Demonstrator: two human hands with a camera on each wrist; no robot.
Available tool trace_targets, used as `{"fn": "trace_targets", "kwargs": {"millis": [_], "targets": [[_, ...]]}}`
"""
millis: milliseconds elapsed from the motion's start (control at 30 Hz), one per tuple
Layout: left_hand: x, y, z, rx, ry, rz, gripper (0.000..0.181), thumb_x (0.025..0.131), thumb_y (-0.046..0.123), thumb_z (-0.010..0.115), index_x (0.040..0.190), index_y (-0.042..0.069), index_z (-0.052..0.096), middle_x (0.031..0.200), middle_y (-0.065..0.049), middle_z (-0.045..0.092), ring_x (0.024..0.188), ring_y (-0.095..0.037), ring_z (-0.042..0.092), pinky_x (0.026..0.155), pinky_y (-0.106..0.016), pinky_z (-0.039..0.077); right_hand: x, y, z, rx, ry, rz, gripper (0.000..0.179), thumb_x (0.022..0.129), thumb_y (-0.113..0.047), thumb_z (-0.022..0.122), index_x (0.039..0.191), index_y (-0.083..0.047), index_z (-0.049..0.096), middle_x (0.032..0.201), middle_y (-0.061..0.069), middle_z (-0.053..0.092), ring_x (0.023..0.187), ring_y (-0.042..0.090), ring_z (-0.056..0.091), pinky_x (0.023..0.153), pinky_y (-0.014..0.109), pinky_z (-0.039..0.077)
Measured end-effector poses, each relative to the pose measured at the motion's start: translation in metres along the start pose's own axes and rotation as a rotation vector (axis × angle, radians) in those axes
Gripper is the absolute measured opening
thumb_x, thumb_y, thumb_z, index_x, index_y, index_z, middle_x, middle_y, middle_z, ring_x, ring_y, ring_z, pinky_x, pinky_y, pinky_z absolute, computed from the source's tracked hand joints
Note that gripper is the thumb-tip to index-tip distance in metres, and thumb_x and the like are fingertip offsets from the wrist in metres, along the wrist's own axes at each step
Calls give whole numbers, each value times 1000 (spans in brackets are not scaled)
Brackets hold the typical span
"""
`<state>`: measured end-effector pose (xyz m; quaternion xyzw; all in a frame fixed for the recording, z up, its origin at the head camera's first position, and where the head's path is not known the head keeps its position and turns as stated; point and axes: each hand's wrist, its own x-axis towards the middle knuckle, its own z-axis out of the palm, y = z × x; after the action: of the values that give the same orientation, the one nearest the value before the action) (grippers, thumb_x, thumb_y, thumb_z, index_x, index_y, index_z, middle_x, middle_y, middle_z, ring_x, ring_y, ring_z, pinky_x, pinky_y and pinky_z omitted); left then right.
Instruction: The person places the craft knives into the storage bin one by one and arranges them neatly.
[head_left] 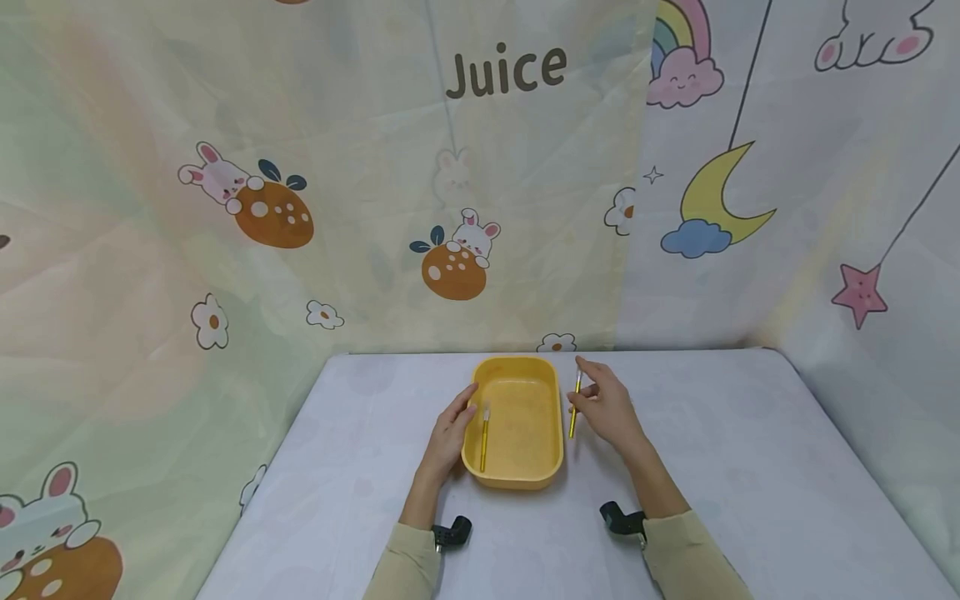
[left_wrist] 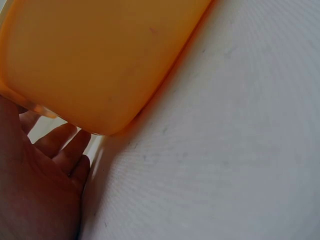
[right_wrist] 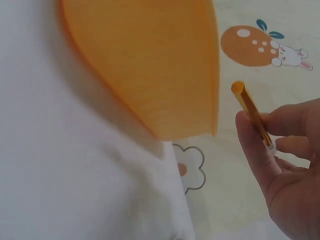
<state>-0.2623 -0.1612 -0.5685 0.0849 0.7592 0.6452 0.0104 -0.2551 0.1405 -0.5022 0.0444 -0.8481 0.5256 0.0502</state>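
Observation:
A yellow plastic tray (head_left: 525, 479) with rounded corners sits on the white table. My left hand (head_left: 447, 433) holds its left side, with the thumb at the rim; in the left wrist view the fingers (left_wrist: 72, 150) lie against the tray's outer wall. Inside the tray, along its left side, lies a thin paintbrush (head_left: 484, 442) with a yellow handle and pale tip. Just right of the tray, my right hand (head_left: 606, 408) pinches a second yellow paintbrush (head_left: 573, 423) between thumb and fingers. Its handle end (right_wrist: 239, 89) points out of the grip, near the tray's wall.
The table (head_left: 750, 467) carries a white cloth and meets a printed fabric backdrop (head_left: 375, 208) behind the tray. Black wrist mounts (head_left: 452, 533) are strapped by both sleeves, the right mount (head_left: 622, 520) lying low over the table's front part.

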Motion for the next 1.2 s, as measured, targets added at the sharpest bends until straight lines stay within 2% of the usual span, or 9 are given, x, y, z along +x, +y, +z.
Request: {"fn": "trace_targets", "kwargs": {"millis": [100,200,433,567,733,1000,1200], "targets": [[0,0,0,-2,0,6,46,111,32,49,156,27,49,166,3,40,159,-23,27,132,-50,19,-1,-5,0,17,18,-18,74,96,-4,73,161,-12,40,157,15,44,99,25,68,69,17,58],[0,1,0,-4,2,1,45,111,32,49,156,29,49,166,4,41,159,-22,28,132,-49,19,-1,-9,1,59,40,-38,75,94,-2,75,160,-13,41,158,14,45,99,27,70,70,17,60],[0,-1,-1,0,0,4,46,111,32,49,156,28,49,167,2,40,159,-24,27,131,-51,19,0,-14,5,212,21,-71,75,93,2,75,159,-12,43,158,13,43,89,23,76,73,26,65],[0,-2,-1,-2,0,0,45,111,31,49,156,29,49,166,4,41,159,-22,28,132,-49,19,1,-19,8,279,-8,-64,76,93,4,73,160,-8,40,159,16,40,85,30,78,72,32,66],[0,-2,-1,-3,3,-2,45,111,31,49,155,29,49,166,3,41,159,-22,27,132,-50,19,4,-27,17,230,-20,-60,76,95,-1,74,161,-14,39,162,13,39,86,32,78,68,30,66],[2,-2,-1,-6,8,0,45,110,35,50,155,28,50,165,5,42,158,-21,29,132,-49,19,6,-36,35,209,-78,-112,76,95,4,71,161,-8,37,164,17,35,81,32,76,70,38,66],[0,-2,0,5,11,-8,46,110,37,51,156,29,50,166,4,42,159,-23,28,132,-50,19,6,-38,48,175,-102,-136,76,94,6,71,161,-7,38,160,20,39,80,26,76,67,34,66]]}}
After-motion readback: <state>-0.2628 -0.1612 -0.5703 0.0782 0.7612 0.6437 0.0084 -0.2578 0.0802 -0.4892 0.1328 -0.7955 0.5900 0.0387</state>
